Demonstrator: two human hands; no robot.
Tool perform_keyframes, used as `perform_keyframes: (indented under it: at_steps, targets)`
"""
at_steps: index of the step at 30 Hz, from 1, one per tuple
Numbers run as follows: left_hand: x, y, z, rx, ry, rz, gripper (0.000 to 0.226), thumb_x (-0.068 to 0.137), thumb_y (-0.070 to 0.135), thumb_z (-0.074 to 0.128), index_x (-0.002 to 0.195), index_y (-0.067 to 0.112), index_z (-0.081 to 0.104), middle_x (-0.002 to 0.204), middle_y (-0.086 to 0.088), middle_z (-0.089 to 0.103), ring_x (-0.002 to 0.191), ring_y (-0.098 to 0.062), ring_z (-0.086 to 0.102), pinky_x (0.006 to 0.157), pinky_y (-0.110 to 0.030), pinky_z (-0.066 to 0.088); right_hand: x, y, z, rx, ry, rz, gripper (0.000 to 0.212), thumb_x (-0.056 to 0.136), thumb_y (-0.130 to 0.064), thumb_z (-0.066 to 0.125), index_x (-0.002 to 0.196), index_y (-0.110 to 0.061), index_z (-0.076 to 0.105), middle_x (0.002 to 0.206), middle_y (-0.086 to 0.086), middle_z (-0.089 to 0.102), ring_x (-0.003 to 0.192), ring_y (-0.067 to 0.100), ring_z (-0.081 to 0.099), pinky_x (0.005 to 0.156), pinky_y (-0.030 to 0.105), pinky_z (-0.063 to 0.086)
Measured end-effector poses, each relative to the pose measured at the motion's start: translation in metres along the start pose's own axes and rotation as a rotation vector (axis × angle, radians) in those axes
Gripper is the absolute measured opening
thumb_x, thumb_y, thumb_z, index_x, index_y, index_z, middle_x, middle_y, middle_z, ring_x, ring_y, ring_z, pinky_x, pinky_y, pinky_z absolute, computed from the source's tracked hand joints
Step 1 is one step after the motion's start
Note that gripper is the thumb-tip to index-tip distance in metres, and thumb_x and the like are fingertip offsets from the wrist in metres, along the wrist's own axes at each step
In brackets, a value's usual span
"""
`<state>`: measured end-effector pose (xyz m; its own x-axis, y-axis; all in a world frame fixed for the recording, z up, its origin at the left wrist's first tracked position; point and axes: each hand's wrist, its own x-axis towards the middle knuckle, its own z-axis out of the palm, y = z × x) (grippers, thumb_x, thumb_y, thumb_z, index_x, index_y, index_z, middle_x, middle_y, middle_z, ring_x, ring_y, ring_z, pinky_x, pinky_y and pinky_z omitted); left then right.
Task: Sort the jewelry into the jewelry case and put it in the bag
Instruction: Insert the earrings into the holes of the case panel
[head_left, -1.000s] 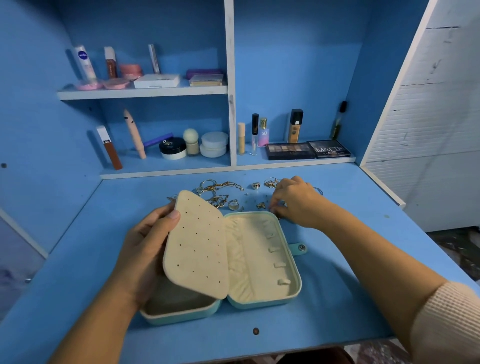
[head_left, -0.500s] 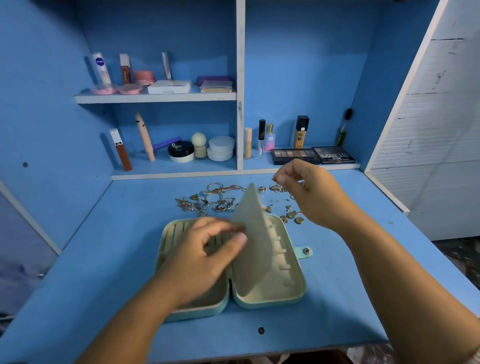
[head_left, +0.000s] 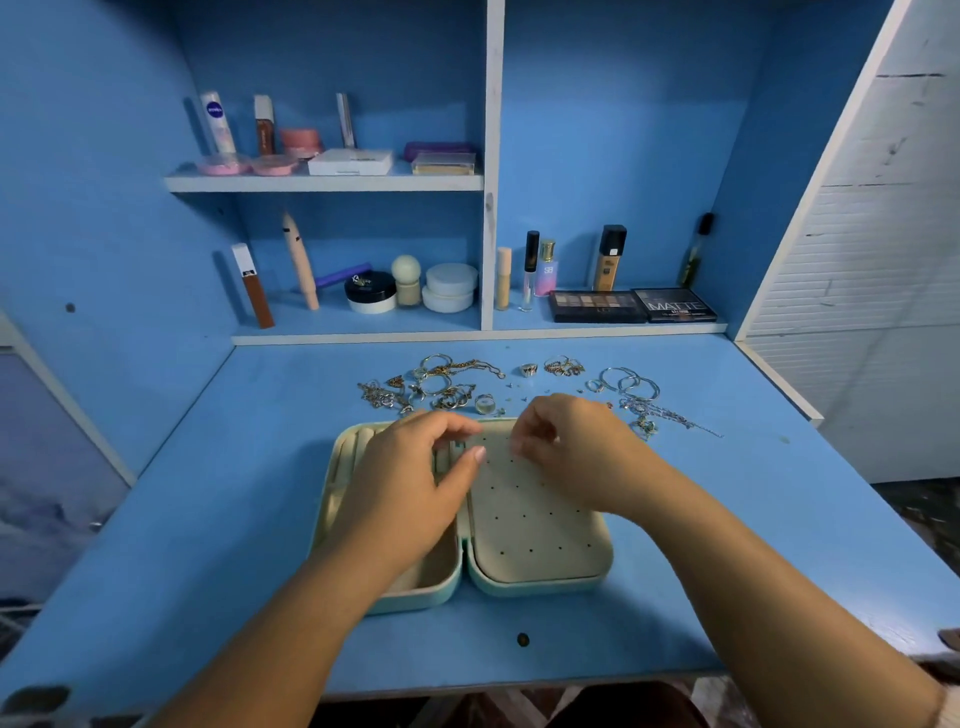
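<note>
A teal jewelry case (head_left: 540, 586) lies open on the blue desk (head_left: 727, 519). Its cream perforated flap (head_left: 535, 519) lies flat over the right half. My left hand (head_left: 410, 483) hovers over the left half, thumb on the flap's upper left corner and fingers curled at that edge. My right hand (head_left: 576, 452) is above the flap's top edge, its fingertips pinched together on something too small to make out. Loose gold and silver jewelry (head_left: 436, 387) is scattered behind the case, with silver hoops (head_left: 628, 384) to the right. No bag is in view.
Behind the jewelry, a low shelf holds eyeshadow palettes (head_left: 631, 306), bottles and jars (head_left: 449, 288). An upper shelf (head_left: 322, 182) carries more cosmetics. A white slatted panel (head_left: 872, 260) rises at the right. The desk's front edge is near my forearms.
My left hand turned the perforated flap over from the left half onto the right half. My right hand lifted from the scattered jewelry and came down over the flap with its fingers pinched.
</note>
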<state>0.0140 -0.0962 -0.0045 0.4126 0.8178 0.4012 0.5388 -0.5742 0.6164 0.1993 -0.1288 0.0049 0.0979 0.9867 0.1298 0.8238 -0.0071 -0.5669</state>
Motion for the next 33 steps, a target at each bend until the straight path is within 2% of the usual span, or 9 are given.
perform_keyframes:
  at_steps: [2,5,7,10,15,18,23,30,33]
  targets:
    - [0.002,-0.005,-0.001,0.071,-0.042,-0.011,0.014,0.084,0.03,0.071,0.098,0.032,0.068,0.087,0.024,0.057,0.082,0.011,0.051,0.07,0.001,0.033,0.0,0.006,0.008,-0.171,-0.003,-0.055,0.006,0.089,-0.024,0.059,0.089,-0.024,0.065,0.089,-0.008,0.053,0.094,0.017,0.049,0.082,0.029,0.042]
    - [0.001,-0.011,0.0,0.115,-0.104,-0.016,0.014,0.085,0.033,0.07,0.098,0.035,0.068,0.091,0.022,0.059,0.084,0.005,0.053,0.07,-0.002,0.033,-0.003,0.014,0.01,-0.16,-0.021,-0.091,0.013,0.09,-0.026,0.06,0.099,-0.025,0.069,0.095,-0.006,0.051,0.1,0.019,0.047,0.091,0.034,0.04]
    - [0.002,-0.01,0.002,0.133,-0.142,0.016,0.015,0.086,0.033,0.068,0.101,0.036,0.068,0.096,0.021,0.061,0.09,0.001,0.054,0.075,-0.005,0.036,-0.007,0.02,0.003,-0.081,-0.003,-0.084,0.018,0.092,-0.024,0.058,0.106,-0.027,0.068,0.096,-0.007,0.051,0.1,0.017,0.049,0.089,0.029,0.04]
    - [0.01,-0.001,0.005,0.191,-0.201,0.077,0.018,0.09,0.034,0.063,0.107,0.036,0.068,0.1,0.019,0.062,0.098,-0.004,0.051,0.083,-0.022,0.043,-0.015,0.033,-0.009,-0.009,0.059,0.006,0.024,0.095,-0.024,0.051,0.116,-0.026,0.062,0.098,-0.008,0.052,0.095,0.01,0.047,0.08,0.021,0.035]
    - [0.035,0.011,0.017,0.316,-0.395,0.146,0.032,0.094,0.041,0.055,0.126,0.037,0.06,0.111,0.01,0.057,0.11,-0.013,0.042,0.094,-0.034,0.041,-0.023,0.036,-0.004,-0.024,0.02,0.142,0.034,0.095,-0.037,0.048,0.127,-0.025,0.052,0.105,-0.005,0.052,0.083,0.009,0.049,0.074,0.022,0.036]
    - [0.042,0.013,0.023,0.36,-0.457,0.173,0.026,0.095,0.041,0.053,0.119,0.038,0.064,0.103,0.01,0.055,0.104,-0.013,0.041,0.092,-0.034,0.04,-0.021,0.034,-0.001,-0.026,0.007,0.142,0.043,0.096,-0.035,0.047,0.137,-0.022,0.044,0.11,-0.001,0.052,0.086,0.012,0.048,0.077,0.024,0.035]
    - [0.041,0.01,0.028,0.309,-0.397,0.194,0.014,0.095,0.035,0.057,0.1,0.031,0.069,0.096,0.011,0.056,0.099,-0.011,0.045,0.087,-0.032,0.043,-0.014,0.033,-0.004,-0.044,-0.044,0.158,0.046,0.093,-0.034,0.05,0.136,-0.022,0.045,0.108,0.0,0.049,0.09,0.014,0.048,0.079,0.025,0.036]
    - [0.034,0.007,0.027,0.165,-0.27,0.094,0.007,0.098,0.026,0.053,0.094,0.023,0.058,0.082,0.011,0.063,0.074,-0.006,0.057,0.069,-0.031,0.049,-0.003,0.029,-0.008,0.034,-0.009,0.294,0.042,0.087,-0.033,0.056,0.128,-0.024,0.052,0.097,-0.008,0.056,0.088,0.012,0.052,0.072,0.023,0.039]
    - [0.032,0.003,0.024,0.115,-0.186,0.064,0.006,0.096,0.025,0.055,0.092,0.023,0.06,0.082,0.013,0.063,0.076,0.0,0.057,0.067,-0.023,0.047,-0.001,0.026,-0.007,0.084,0.003,0.377,0.045,0.085,-0.035,0.059,0.128,-0.024,0.051,0.1,-0.008,0.057,0.091,0.013,0.054,0.074,0.025,0.043]
